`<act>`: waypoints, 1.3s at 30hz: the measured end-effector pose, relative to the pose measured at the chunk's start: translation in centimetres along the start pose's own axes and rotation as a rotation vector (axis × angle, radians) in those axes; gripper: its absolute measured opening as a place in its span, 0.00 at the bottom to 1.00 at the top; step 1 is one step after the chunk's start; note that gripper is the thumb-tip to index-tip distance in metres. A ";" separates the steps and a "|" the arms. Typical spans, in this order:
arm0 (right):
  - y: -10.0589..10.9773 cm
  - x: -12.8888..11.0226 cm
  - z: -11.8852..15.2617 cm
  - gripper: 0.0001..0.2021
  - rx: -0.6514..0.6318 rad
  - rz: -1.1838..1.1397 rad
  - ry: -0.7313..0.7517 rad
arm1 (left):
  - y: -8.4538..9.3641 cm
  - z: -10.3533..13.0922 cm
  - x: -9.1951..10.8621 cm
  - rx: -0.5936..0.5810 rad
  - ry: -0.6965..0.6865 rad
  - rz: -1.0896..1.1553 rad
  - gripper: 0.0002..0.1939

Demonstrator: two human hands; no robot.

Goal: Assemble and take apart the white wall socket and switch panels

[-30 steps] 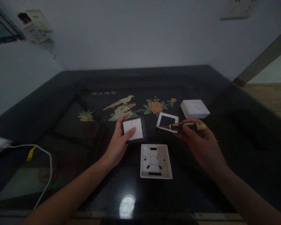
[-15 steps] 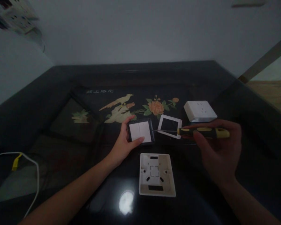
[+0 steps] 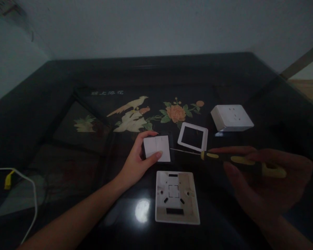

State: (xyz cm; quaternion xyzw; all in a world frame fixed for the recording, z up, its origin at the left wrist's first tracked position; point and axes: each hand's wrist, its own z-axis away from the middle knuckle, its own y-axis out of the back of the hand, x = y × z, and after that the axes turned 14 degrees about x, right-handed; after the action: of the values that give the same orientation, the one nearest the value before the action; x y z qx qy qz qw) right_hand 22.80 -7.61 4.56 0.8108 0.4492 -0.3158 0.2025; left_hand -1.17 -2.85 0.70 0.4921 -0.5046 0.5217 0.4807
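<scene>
My left hand [image 3: 137,159] grips a white switch panel [image 3: 163,144] with a dark rim, its thumb on the face. A screwdriver [image 3: 243,160] with a yellow and black handle lies in my right hand [image 3: 268,184], thumb below and fingers behind it. The thin shaft points left, its tip close to the panel's right edge; whether they touch I cannot tell. Behind the shaft rests a white frame [image 3: 181,137]. Nearer me is an open white mounting box [image 3: 174,206] with slots and holes.
A white socket block [image 3: 233,118] stands at the right on the glossy black table [image 3: 54,80], which bears a bird and flower picture. At the left runs a white cable [image 3: 34,194] with a yellow tag [image 3: 8,180]. A wall rises behind the table.
My right hand has moved right and slightly nearer me, and the screwdriver handle now slopes down to the right. The camera view has shifted a little. My left hand still holds the panel.
</scene>
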 end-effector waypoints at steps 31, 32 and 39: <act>-1.8 1.8 0.5 0.15 0.177 -0.318 -0.931 | 0.0 0.2 -0.3 0.073 -0.033 0.023 0.19; -1.7 1.9 0.4 0.16 0.189 -0.311 -0.935 | -0.1 0.3 -0.3 0.079 -0.027 0.013 0.19; -0.8 1.6 -1.8 0.12 0.226 -0.222 -0.550 | -0.4 0.2 0.0 0.109 0.009 -0.012 0.19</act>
State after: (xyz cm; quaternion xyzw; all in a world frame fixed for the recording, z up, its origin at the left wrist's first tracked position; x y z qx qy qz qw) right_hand 23.36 -5.18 4.74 0.6584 0.4255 -0.5913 0.1891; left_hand -0.75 -3.02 0.71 0.5183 -0.4705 0.5476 0.4585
